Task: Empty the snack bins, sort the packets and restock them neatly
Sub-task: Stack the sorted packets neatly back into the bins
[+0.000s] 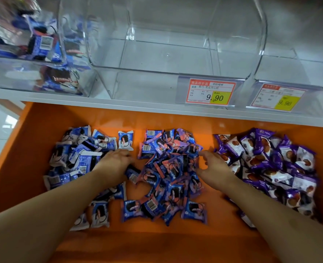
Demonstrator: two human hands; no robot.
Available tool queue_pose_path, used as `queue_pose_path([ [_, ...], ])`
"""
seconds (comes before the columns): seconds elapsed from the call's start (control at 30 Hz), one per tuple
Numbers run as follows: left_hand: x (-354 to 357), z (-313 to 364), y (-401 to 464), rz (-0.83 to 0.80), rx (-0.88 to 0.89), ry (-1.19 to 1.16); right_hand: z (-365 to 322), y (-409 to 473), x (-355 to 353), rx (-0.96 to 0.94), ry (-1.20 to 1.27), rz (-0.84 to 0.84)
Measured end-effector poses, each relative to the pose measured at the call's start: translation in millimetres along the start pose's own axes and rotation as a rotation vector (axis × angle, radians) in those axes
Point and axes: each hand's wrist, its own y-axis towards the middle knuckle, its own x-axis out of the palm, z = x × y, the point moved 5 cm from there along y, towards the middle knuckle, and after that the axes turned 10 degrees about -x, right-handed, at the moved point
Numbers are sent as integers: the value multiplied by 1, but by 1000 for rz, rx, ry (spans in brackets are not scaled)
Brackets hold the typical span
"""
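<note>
Three heaps of snack packets lie on an orange shelf (43, 130): blue-and-white packets (77, 154) at the left, blue-and-pink packets (168, 168) in the middle, purple-and-white packets (270, 160) at the right. My left hand (115, 160) rests palm down between the left and middle heaps, its fingertips curled onto a dark packet (133, 172) at the middle heap's edge. At the right side of the middle heap my right hand (213, 164) hovers with its fingers loosely bent, and nothing is held in it. Above, a clear middle bin (168, 54) stands with no packets inside.
A clear bin (33, 50) at the upper left holds several blue packets. Another clear bin (299, 54) is at the upper right. Price tags reading 9.90 (211, 92) (278, 98) hang on the white shelf edge (100, 100). Pale floor shows at the far left.
</note>
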Motion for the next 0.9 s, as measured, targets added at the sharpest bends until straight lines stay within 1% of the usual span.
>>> queue_pose_path([
  [0.1,-32,-14,2,136,-95,-52,-3,1,-5,-10,-14,14],
  [0.13,-43,-16,3,176,-115,-129,-4,1,-7,-10,-20,22],
  [0.2,-61,-5,1,219,-84,-351,-9,-1,-11,-22,-27,50],
  [0.27,-70,21,-1,172,-16,-519,-12,-3,-14,-39,-30,74],
  [0.33,-61,43,-3,49,-3,-553,-11,-6,-14,-58,-58,63],
  [0.37,-51,50,-4,-5,10,-517,-10,-7,-14,-76,-83,49],
  [0.43,-26,54,-10,-119,87,-366,-9,-14,-12,-131,-144,-19],
  [0.53,18,45,-25,-359,193,-79,-4,-28,7,-266,-303,-244],
  [0.6,41,37,-32,-456,243,96,2,-37,24,-322,-408,-381],
  [0.67,53,35,-32,-460,276,191,8,-41,37,-329,-521,-447],
  [0.8,56,43,-28,-365,334,232,10,-41,52,-360,-773,-485],
  [0.83,57,43,-28,-334,341,223,11,-40,54,-357,-799,-497],
  [0.9,57,43,-28,-314,330,183,14,-37,58,-335,-776,-499],
])
